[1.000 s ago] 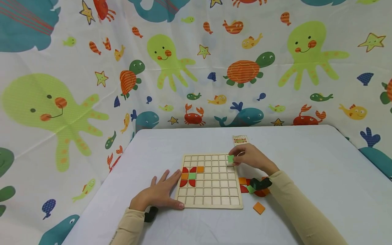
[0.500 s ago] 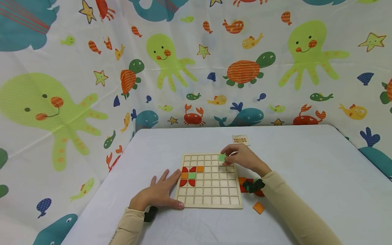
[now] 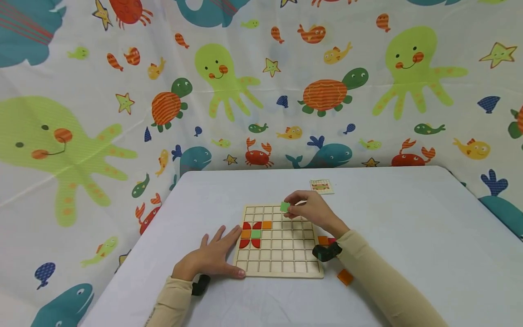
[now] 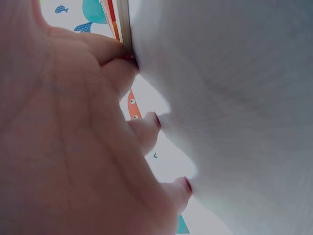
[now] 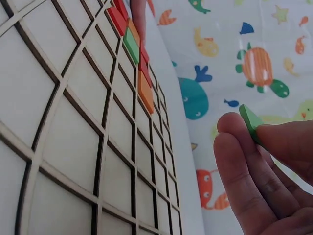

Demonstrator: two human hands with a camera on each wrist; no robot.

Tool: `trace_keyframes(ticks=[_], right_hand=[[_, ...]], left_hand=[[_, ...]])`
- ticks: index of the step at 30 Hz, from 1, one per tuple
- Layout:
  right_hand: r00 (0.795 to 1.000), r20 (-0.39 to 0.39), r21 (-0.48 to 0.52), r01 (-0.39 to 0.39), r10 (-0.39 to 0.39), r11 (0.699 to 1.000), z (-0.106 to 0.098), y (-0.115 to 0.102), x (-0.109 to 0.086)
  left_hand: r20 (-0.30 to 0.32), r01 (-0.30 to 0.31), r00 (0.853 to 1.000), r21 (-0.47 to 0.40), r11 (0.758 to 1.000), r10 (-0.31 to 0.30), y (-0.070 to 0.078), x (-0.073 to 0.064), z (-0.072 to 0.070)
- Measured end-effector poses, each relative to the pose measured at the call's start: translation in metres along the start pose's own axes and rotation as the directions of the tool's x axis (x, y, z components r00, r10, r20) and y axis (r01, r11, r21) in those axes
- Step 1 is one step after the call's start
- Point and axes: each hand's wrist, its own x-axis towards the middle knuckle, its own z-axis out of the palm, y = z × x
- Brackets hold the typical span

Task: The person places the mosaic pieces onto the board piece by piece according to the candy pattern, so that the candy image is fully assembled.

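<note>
In the head view, my right hand (image 3: pixel 312 210) pinches a green square tile (image 3: pixel 284 207) above the far rows of a wooden grid board (image 3: pixel 288 259). The right wrist view shows that green tile (image 5: pixel 250 122) between thumb and fingers, apart from the board. My left hand (image 3: pixel 212 256) lies spread on the table, its fingertips and thumb against the board's left edge. At the board's left side sit red tiles with curved edges (image 3: pixel 244 244), two orange squares (image 3: pixel 267 225) and a green square (image 3: pixel 255 234).
Right of the board, loose orange and red tiles (image 3: pixel 323 240) lie partly hidden by the right wrist. An orange tile (image 3: pixel 345 277) lies nearer. A small printed card (image 3: pixel 321 186) rests behind the board on the white table (image 3: pixel 392 213). A patterned cloth (image 3: pixel 253 81) hangs behind.
My right hand has moved left over the board with the green tile, from its far right corner toward the middle columns. The left hand has stayed put.
</note>
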Motion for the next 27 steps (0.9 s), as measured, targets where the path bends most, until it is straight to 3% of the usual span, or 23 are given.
trace_keyframes(ticks=[12, 18, 27], right_hand=[[0.999, 0.049, -0.017, 0.014, -0.013, 1.0, 0.016, 0.004, -0.003], [0.998, 0.057, -0.039, 0.04, -0.038, 0.998, 0.03, 0.003, -0.003], [0.998, 0.067, -0.12, 0.019, -0.011, 0.993, 0.046, -0.005, -0.007]], left_hand=[[-0.02, 0.024, 1.0, 0.007, 1.0, -0.024, 0.004, -0.001, 0.009], [-0.015, 0.016, 1.0, 0.015, 1.0, -0.016, 0.0, -0.003, 0.006], [-0.003, 0.002, 1.0, 0.023, 1.0, -0.002, -0.004, -0.008, 0.002]])
